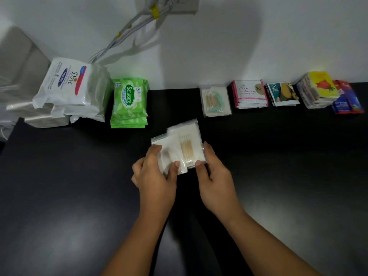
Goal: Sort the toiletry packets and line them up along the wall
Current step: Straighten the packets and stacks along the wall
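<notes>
Gripping hands: clear swab packets [187,140] are pinched by left hand [157,172] and right hand [215,176].
Worktop [79,196]: sorted stacks [250,93] are lined along wall [219,46].

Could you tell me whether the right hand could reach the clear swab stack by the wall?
Probably yes: only bare table lies between the right hand and the swab stack, though it is pinching the clear packets with the left hand.

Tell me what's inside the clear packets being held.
One clear packet shows a bundle of pale sticks on white backing. The other packet looks plain white; the left hand covers part of it.
</notes>
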Action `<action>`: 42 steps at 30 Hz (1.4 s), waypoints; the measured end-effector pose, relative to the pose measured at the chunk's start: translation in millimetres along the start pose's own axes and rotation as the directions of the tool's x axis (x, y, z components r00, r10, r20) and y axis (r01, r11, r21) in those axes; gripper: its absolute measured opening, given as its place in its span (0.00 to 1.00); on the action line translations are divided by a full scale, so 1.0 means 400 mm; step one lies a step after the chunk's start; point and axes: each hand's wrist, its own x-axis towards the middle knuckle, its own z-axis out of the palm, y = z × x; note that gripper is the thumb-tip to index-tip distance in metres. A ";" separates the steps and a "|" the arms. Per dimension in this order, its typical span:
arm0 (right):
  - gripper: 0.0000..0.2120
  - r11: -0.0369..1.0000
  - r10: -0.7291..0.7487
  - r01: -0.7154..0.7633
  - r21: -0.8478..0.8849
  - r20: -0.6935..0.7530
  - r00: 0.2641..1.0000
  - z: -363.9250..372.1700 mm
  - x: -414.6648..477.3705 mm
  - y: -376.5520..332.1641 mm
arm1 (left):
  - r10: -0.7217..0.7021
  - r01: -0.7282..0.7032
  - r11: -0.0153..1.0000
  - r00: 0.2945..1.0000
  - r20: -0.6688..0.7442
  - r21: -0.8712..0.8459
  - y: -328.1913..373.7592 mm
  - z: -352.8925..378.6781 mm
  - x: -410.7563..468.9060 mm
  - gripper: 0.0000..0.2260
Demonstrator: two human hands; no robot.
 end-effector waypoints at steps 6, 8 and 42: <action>0.18 0.989 -0.084 0.076 -0.126 -0.063 0.994 -0.004 0.025 -0.024 | -0.004 0.005 1.000 0.999 0.037 -0.016 0.034 0.019 0.033 0.28; 0.17 0.979 -0.112 0.096 -0.178 -0.080 0.991 -0.006 0.030 -0.032 | 0.040 -0.038 0.999 0.998 0.056 -0.040 0.043 0.032 0.041 0.28; 0.15 0.975 0.036 -0.018 -0.221 0.074 0.997 0.042 0.251 -0.097 | 0.083 -0.078 0.952 0.997 0.004 -0.297 0.097 0.078 0.226 0.19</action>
